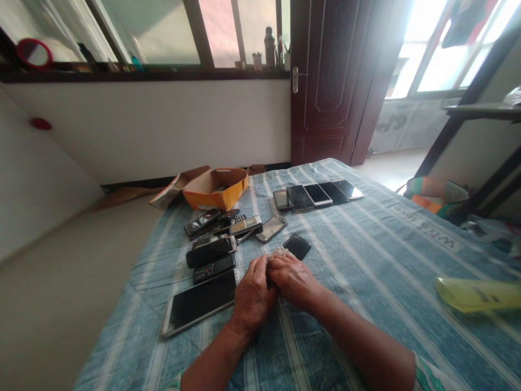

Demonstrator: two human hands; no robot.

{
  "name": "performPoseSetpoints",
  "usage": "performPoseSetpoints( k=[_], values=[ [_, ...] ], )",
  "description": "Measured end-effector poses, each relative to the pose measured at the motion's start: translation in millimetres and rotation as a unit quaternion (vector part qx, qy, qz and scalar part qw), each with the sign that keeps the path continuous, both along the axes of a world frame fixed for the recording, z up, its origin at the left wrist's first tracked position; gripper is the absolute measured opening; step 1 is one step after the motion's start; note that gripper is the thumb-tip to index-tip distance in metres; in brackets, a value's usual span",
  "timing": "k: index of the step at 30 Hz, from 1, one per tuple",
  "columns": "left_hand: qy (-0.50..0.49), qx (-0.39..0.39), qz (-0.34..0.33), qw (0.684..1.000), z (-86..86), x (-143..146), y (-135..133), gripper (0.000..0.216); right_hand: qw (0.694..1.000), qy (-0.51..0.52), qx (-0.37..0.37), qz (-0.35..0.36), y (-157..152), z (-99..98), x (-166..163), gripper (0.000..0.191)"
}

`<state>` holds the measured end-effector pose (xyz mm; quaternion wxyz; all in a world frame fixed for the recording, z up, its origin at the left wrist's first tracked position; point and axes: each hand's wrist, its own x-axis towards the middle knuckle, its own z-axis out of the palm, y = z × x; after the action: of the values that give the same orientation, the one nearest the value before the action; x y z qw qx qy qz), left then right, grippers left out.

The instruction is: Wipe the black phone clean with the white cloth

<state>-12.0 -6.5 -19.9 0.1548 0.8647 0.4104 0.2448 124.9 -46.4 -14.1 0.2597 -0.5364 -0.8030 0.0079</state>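
My left hand (254, 293) and my right hand (293, 277) meet over the bed, their fingers curled together. A whitish crumpled piece (281, 252), perhaps cloth or tissue, shows at my right fingertips. Something dark shows between my palms, mostly hidden, and I cannot make out what it is. Just beyond my right hand lies a small black phone (298, 247). A large tablet (203, 304) with a pale frame lies beside my left hand. Farther up, old phones are piled, among them a keypad phone (214, 269) and a black phone (209, 252). A grey phone (272, 228) lies flat near the pile.
An open orange box (215, 190) stands at the far left of the blue striped bedcover (366, 271). Several smartphones lie in a row, including a white-edged phone (318, 194). A yellow packet (476, 295) lies at the right. Behind stands a dark red door (325, 81).
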Motion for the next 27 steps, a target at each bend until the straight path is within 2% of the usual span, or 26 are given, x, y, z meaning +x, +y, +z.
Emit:
performPoseSetpoints(
  k=[3,9,17,23,27],
  values=[
    [-0.002,-0.001,-0.017,1.000,0.8,-1,1,0.056,1.000,0.006,-0.005,-0.001,4,2.4,-1,0.021],
    [0.022,-0.008,0.021,0.999,2.6,2,-3,0.053,1.000,0.003,-0.022,0.004,-12,3.5,5,0.022],
    [0.028,0.001,0.011,1.000,3.6,2,-2,0.051,1.000,0.007,-0.015,-0.011,-7,2.4,3,0.021],
    [0.037,0.002,0.012,0.999,2.4,2,-4,0.049,0.999,0.003,-0.032,-0.017,-20,4.2,4,0.021],
    [0.039,0.002,-0.005,0.999,2.8,1,-2,0.050,0.999,0.000,-0.030,-0.026,-10,3.8,-1,0.019]
  ],
)
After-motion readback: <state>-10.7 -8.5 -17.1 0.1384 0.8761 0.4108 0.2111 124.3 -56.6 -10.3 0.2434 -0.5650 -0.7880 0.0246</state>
